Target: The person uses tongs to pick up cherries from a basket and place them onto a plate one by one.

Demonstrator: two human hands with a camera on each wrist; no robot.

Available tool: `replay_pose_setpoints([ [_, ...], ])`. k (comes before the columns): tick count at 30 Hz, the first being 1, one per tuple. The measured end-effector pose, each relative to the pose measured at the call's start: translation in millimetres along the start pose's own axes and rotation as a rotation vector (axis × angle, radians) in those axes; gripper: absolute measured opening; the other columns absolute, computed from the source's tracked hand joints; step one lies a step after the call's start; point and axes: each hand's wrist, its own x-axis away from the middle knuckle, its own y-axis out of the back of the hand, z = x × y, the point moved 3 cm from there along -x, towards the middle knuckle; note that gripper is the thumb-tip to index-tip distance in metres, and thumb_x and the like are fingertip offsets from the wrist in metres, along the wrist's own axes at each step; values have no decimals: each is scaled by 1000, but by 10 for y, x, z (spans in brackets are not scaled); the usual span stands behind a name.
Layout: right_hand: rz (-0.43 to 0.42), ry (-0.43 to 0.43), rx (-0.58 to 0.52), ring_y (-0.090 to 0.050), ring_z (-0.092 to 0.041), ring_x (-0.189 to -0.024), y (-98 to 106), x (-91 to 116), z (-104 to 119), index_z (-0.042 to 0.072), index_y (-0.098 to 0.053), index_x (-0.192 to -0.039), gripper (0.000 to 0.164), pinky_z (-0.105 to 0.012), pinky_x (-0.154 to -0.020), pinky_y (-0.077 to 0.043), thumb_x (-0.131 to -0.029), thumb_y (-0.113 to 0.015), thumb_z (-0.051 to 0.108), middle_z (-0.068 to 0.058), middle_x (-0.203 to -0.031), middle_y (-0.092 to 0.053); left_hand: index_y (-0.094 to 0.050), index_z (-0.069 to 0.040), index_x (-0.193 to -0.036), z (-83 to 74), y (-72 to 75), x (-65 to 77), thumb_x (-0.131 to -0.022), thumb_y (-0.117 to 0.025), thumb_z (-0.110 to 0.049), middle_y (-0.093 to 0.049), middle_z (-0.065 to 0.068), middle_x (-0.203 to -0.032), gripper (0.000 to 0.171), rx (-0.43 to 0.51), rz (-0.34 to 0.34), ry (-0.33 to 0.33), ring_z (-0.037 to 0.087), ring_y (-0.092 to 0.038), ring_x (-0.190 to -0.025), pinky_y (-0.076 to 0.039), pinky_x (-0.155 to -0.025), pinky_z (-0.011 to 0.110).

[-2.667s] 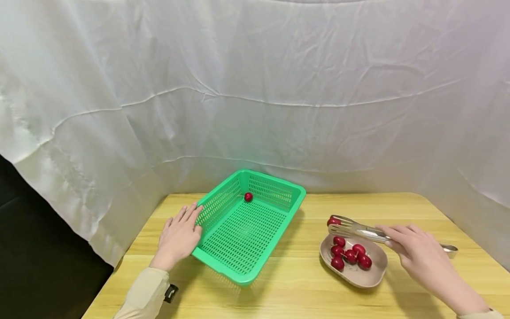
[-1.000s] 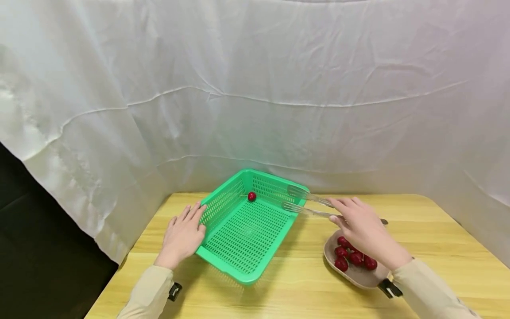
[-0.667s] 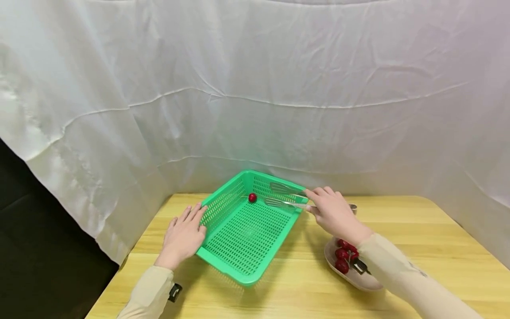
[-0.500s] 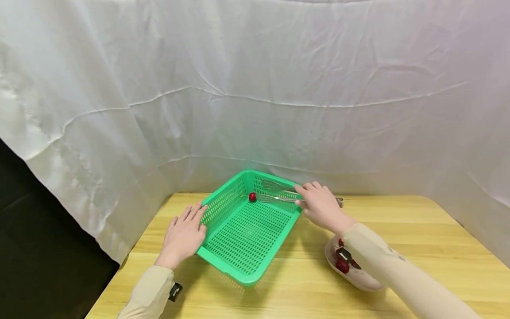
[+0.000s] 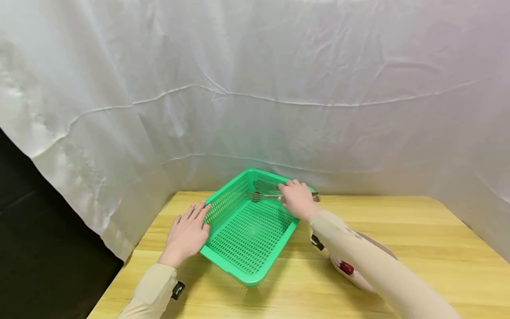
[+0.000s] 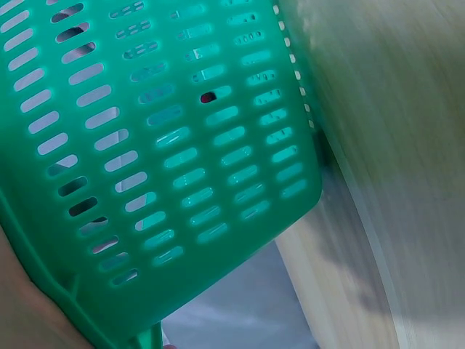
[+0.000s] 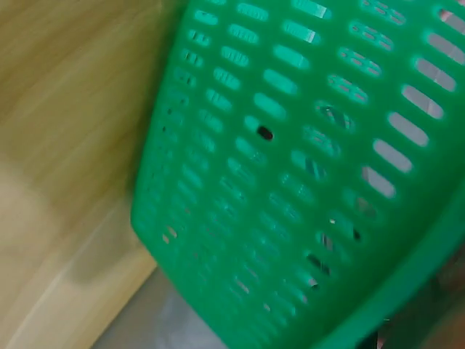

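Observation:
My left hand (image 5: 187, 232) rests with fairly straight fingers on the left rim of a green slotted plastic basket (image 5: 275, 257). My right hand (image 5: 296, 199) grips metal tongs (image 5: 268, 196) over the basket's far right corner, their slotted ends spread inside it near the back. Between those ends, mostly covered by the lower one, a dark red cherry (image 5: 256, 193) shows. To the right, under my right forearm, stands a beige dish (image 5: 378, 244); one cherry (image 5: 346, 267) is visible in it, the others hidden by the sleeve. Both wrist views show the basket's slotted outer wall (image 6: 182, 138) up close.
The wooden table (image 5: 430, 248) carries the basket and the dish. A white cloth curtain (image 5: 279, 133) hangs along the back and sides. At the far left is a black surface (image 5: 48, 248).
My right hand carried the tongs leftward from above the dish into the basket, their ends reaching the cherry there. The cherry lifted earlier fell out of sight. My left hand stayed on the rim.

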Motion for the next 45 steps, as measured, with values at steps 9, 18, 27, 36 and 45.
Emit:
replay_pose_setpoints([
  [9,72,-54,-9,-51,-30,-103,-144,-125,37,5,-60,-123,37,-47,-86,-42,-90,-61,23,-12,-113,-61,-33,-16,-146,-45,-12,1,-93,-37,-23,-22,4,-153,54,1,-15,1,31,-16,-140,-16,-105,62],
  [18,73,-77,-21,-57,-25,-89,-191,-145,5,11,-68,-111,25,-43,-72,-45,-89,-63,19,-5,-102,-66,-35,-15,-146,-91,-1,-14,-93,-38,-22,-23,4,-153,54,6,-32,-9,31,-18,-139,-17,-105,62],
  [27,53,-73,-13,-58,-25,-87,-188,-79,-13,14,-65,-120,33,-36,-63,-43,-88,-65,20,-4,-108,-67,-33,-16,-147,-88,-25,-14,-93,-36,-24,-22,4,-153,54,13,-6,-4,31,-16,-140,-15,-105,62],
  [36,-16,-30,-13,-58,-24,-86,-58,74,-28,13,-63,-123,37,-33,-59,-40,-86,-67,17,-6,-109,-66,-32,-15,-147,-63,-25,-30,-94,-36,-25,-22,5,-153,54,16,-9,-6,32,-16,-140,-14,-105,63],
  [45,-105,50,-22,-57,-23,-90,58,294,-7,16,-62,-125,40,-38,-69,-43,-85,-67,15,-4,-109,-65,-31,-15,-147,-64,-38,-25,-94,-37,-24,-21,5,-153,54,23,-3,-3,32,-15,-140,-13,-105,63],
])
